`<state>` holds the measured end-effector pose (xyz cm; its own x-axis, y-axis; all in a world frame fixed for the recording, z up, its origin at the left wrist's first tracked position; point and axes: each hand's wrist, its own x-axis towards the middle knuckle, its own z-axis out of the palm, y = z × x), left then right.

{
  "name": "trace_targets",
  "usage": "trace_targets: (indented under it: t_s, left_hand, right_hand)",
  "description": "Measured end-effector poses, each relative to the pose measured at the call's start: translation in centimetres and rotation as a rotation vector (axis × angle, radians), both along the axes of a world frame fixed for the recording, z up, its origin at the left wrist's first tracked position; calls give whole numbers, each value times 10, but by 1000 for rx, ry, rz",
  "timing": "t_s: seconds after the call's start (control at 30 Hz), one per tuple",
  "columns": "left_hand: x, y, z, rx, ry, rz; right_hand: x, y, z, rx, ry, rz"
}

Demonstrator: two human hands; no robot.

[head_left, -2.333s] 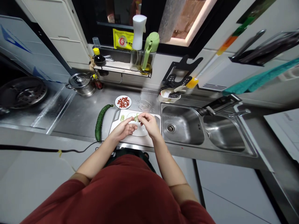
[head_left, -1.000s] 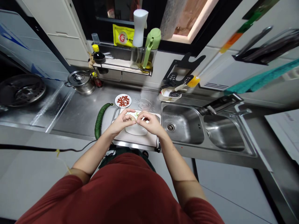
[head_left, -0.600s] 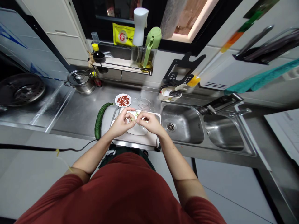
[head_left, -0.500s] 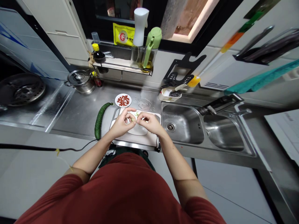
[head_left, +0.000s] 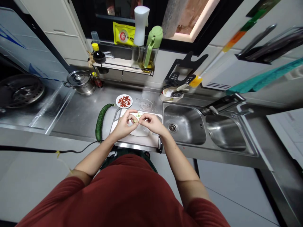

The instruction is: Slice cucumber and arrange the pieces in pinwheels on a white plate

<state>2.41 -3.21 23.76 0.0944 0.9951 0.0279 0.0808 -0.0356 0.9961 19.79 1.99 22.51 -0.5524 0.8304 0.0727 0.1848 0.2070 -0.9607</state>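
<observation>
Over the cutting board (head_left: 151,141), left hand (head_left: 124,125) and right hand (head_left: 152,123) meet, each grip pinched at the fingertips around something small and greenish, mostly hidden. Green slices (head_left: 138,115) lie at the board's far edge; a cucumber (head_left: 100,123) rests beyond its left edge, near the worktop's (head_left: 78,118) front edge.

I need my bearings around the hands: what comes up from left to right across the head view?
Round dark item → lidded pot → green cucumber → left hand → right hand → left sink basin → right sink basin.
</observation>
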Motion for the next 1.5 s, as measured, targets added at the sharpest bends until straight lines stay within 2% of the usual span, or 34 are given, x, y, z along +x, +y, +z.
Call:
trace_targets:
  t_s: [0.1, 0.17, 0.37, 0.5, 0.6, 0.7, 0.83, 0.97, 1.17, 1.5]
  left_hand:
    - [2, 5, -12, -26, 0, -16]
    - [5, 11, -26, -41, 9, -39]
    - [23, 35, -90, -129, 32, -111]
    - [38, 53, -131, -152, 139, -109]
    - [48, 64, -152, -190, 247, -101]
    - [55, 72, -166, -217, 357, -97]
    - [64, 77, -176, -268, 471, -99]
    - [68, 78, -177, -300, 545, -105]
    - [71, 80, -178, -269, 585, -129]
    - [73, 81, -177, -176, 694, -164]
  right_hand:
    - [8, 6, -9, -70, 0, 61]
    - [14, 12, -18, -108, -21, 106]
    - [36, 35, -59, -121, -231, 135]
    - [47, 50, -81, -106, -447, 141]
    - [50, 59, -91, -36, -624, 150]
    - [51, 65, -100, 15, -754, 191]
    - [49, 70, -113, 62, -870, 223]
    - [47, 71, -123, 89, -941, 228]
    - [44, 71, -124, 73, -1010, 192]
    - [47, 74, -130, 136, -1128, 226]
